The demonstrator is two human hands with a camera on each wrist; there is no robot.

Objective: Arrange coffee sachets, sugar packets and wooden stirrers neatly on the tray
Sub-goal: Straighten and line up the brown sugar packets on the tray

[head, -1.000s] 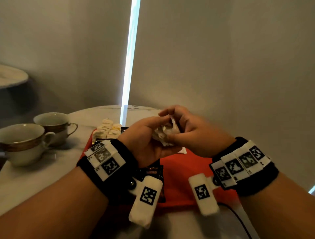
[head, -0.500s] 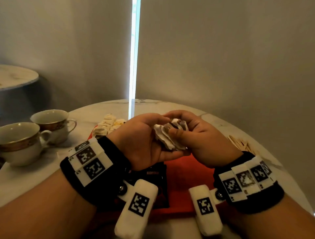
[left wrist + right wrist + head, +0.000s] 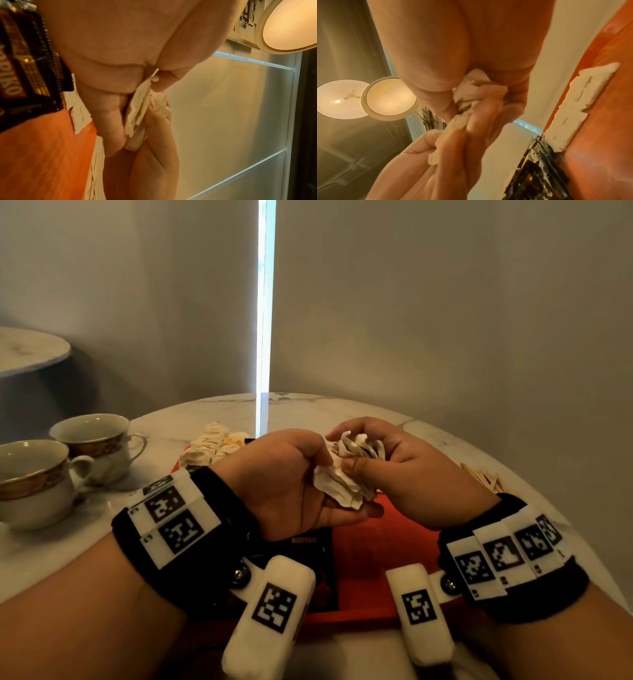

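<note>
Both hands hold one bunch of white sugar packets (image 3: pixel 342 474) above the orange tray (image 3: pixel 383 556). My left hand (image 3: pixel 301 474) cups the bunch from below, thumb over its left side. My right hand (image 3: pixel 373 453) pinches the packets from the right with curled fingers. The left wrist view shows the sugar packets (image 3: pixel 139 113) squeezed between the two hands; in the right wrist view the same sugar packets (image 3: pixel 471 94) sit between fingers. Black coffee sachets (image 3: pixel 315 563) lie on the tray under my left wrist. Two joined brown-sugar packets (image 3: pixel 580 102) lie on the tray's edge.
Two gold-rimmed cups (image 3: pixel 37 481) stand at the left on the round marble table (image 3: pixel 445 436). A pile of pale packets (image 3: pixel 212 446) lies at the tray's far left corner. Wooden stirrers (image 3: pixel 479 477) lie on the table right of my right hand.
Both hands stayed together on the bunch of packets while the right fingers shifted over it. The view tipped down, bringing the stirrers into sight.
</note>
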